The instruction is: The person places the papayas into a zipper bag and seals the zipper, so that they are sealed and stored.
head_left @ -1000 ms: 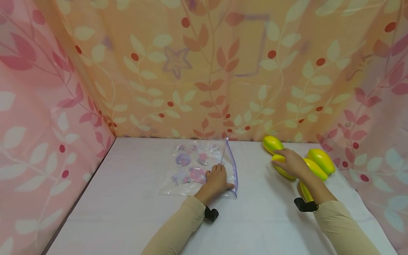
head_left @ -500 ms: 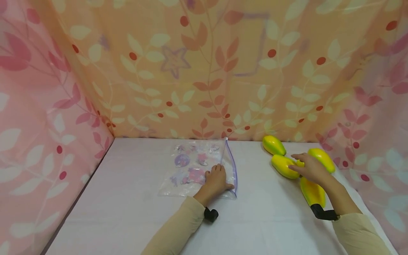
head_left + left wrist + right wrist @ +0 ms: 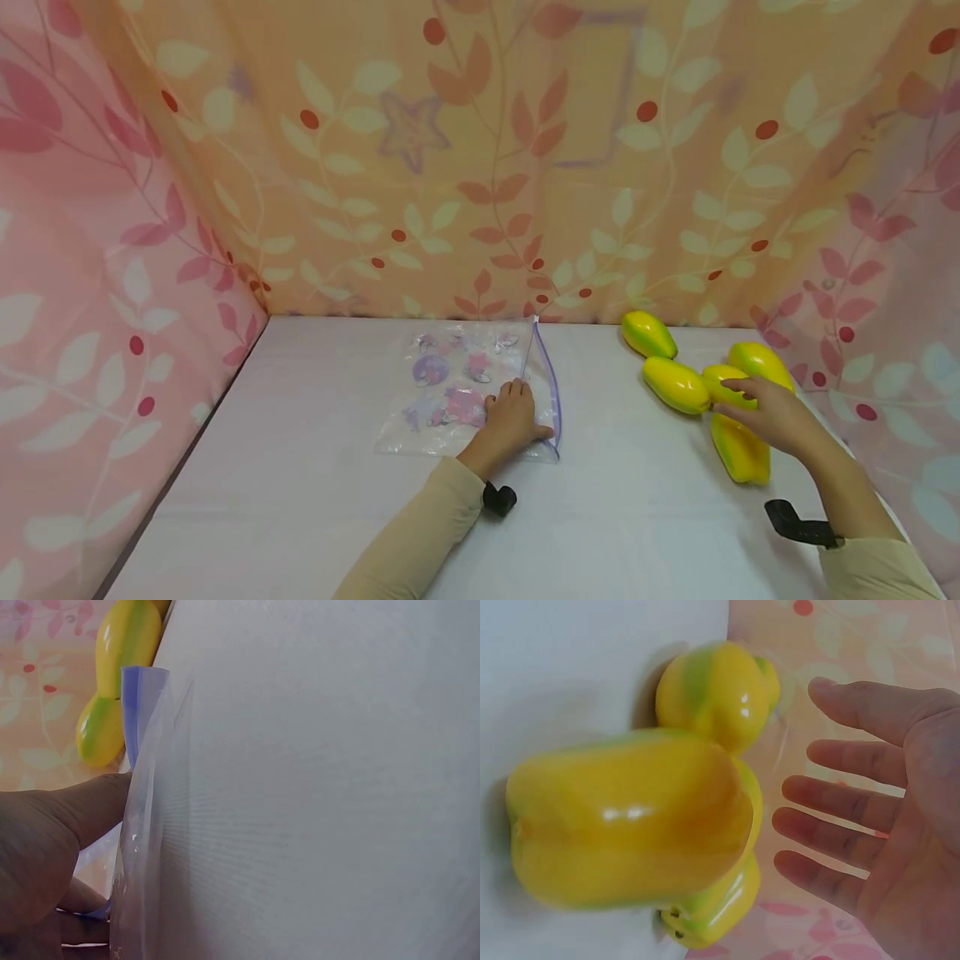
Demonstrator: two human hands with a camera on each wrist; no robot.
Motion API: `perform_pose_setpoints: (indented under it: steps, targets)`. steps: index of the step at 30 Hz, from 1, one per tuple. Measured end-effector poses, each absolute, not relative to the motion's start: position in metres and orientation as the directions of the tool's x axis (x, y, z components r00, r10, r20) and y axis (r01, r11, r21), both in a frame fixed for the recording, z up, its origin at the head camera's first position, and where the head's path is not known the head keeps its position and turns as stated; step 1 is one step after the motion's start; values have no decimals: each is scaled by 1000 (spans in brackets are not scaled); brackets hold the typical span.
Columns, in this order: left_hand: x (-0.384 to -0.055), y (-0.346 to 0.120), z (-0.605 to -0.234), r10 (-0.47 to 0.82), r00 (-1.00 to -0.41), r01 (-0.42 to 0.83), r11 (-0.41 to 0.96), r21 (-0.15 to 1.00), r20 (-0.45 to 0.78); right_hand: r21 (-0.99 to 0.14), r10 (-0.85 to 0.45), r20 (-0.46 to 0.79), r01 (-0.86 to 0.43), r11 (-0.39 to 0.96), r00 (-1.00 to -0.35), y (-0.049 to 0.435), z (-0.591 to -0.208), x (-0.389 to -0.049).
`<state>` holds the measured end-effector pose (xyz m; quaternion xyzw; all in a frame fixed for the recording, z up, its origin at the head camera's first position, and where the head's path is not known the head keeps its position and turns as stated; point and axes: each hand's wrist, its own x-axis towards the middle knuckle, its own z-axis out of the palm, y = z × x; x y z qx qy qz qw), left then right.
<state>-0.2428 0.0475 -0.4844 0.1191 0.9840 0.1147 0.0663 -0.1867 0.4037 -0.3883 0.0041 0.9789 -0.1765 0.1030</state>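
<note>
Rests the left hand [image 3: 512, 421] on the transparent zip bag [image 3: 457, 387], thumb stretched out to the purple seal strip [image 3: 552, 392], other fingers laid forward over the film and apart from the thumb. Holds the right hand [image 3: 771, 412] over the fruit group at the right, fingers straight and spread, gripping nothing; shows a gap between fingertips and fruit in the right wrist view.

Has the bag lying flat mid-table, the seal strip's far end reaching the back edge of the white table [image 3: 300, 517], against the patterned curtain [image 3: 337, 208]. Offers a wide stretch of white from the bag to the left edge and toward the front, a narrower one between seal strip and fruit.

Counts five yellow-green fruits: the back-left fruit [image 3: 648, 334] near the back edge, the left fruit [image 3: 675, 385] nearest the bag, the middle fruit [image 3: 717, 379] partly behind the right hand, the back-right fruit [image 3: 759, 362] near the right edge, the front fruit [image 3: 741, 454] foremost.

Bears pink and purple printed figures [image 3: 463, 407] on the bag, too small for lettering to be read.
</note>
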Motion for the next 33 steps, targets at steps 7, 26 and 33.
perform_pose_setpoints:
  steps: [7,26,33]
  targets:
    - [-242,47,-483,249,-963,220,946,239,-101,-338,-42,-199,28,941,-979,415,-390,-173]
    - [-237,49,-484,248,-963,218,946,238,-102,-303,-172,-173,-113,946,-970,432,-413,-159]
    - [-240,49,-480,251,-963,227,953,203,-102,-286,-171,-179,-115,951,-969,437,-412,-159]
